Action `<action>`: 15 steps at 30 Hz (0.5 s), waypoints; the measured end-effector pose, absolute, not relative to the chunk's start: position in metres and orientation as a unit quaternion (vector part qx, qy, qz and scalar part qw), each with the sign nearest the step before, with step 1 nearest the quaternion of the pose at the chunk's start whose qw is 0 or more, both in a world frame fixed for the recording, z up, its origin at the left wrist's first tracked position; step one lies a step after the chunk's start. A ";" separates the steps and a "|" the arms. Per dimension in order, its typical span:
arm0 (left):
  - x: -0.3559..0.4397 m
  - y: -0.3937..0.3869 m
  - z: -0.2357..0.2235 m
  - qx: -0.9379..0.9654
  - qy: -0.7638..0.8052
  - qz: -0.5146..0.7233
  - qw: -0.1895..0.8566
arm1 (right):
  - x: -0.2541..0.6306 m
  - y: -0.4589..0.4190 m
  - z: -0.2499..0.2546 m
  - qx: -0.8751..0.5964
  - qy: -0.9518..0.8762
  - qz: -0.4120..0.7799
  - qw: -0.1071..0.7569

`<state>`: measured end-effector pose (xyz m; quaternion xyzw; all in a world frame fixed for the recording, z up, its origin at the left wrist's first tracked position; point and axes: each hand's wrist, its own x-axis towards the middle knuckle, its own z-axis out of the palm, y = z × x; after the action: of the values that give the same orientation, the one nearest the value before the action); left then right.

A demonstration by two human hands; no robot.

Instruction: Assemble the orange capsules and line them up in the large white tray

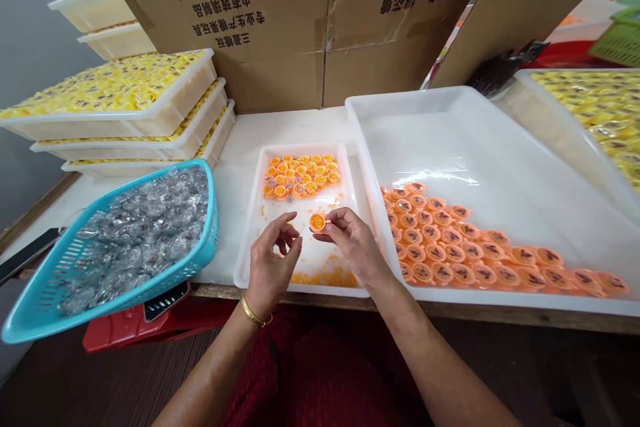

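Note:
My right hand [353, 240] pinches a small orange cup [318, 222] by its side tab, open side up, with orange bits inside. Just left of the cup, my left hand [274, 253] has thumb and fingers curled around a small clear piece [301, 229], too small to make out fully. Both hands hover over a shallow white tray [253, 213]. At its far end stand several filled orange cups [300, 173], and loose orange bits [325, 273] lie along its near side.
A blue basket [213, 213] of clear plastic pieces [145, 233] sits left. A large white bin [430, 120] at right holds rows of covered orange cups [450, 253]. Stacked trays [200, 90] with yellow items stand back left. A cardboard box [280, 73] rises behind.

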<state>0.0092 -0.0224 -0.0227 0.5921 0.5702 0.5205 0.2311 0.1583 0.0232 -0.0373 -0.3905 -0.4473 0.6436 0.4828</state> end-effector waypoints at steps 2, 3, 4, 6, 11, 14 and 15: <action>0.009 -0.023 -0.024 0.610 0.571 0.509 0.206 | 0.158 0.023 -0.038 -0.388 -0.444 0.646 0.484; 0.009 -0.023 -0.024 0.616 0.572 0.504 0.197 | 0.158 0.023 -0.038 -0.387 -0.443 0.648 0.485; 0.009 -0.024 -0.023 0.620 0.573 0.501 0.191 | 0.158 0.023 -0.039 -0.386 -0.442 0.648 0.485; 0.008 -0.025 -0.022 0.622 0.576 0.497 0.183 | 0.158 0.023 -0.039 -0.386 -0.441 0.647 0.487; 0.002 -0.024 -0.023 0.557 0.603 0.510 0.256 | 0.158 0.023 -0.036 -0.385 -0.442 0.650 0.483; -0.002 -0.023 -0.025 0.475 0.587 0.550 0.355 | 0.158 0.023 -0.037 -0.387 -0.451 0.646 0.479; -0.003 -0.023 -0.025 0.452 0.576 0.564 0.383 | 0.159 0.023 -0.037 -0.387 -0.454 0.645 0.478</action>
<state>-0.0025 -0.0226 -0.0252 0.4521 0.5756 0.5637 0.3827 0.1587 0.0233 -0.0370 -0.3869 -0.4538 0.6453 0.4775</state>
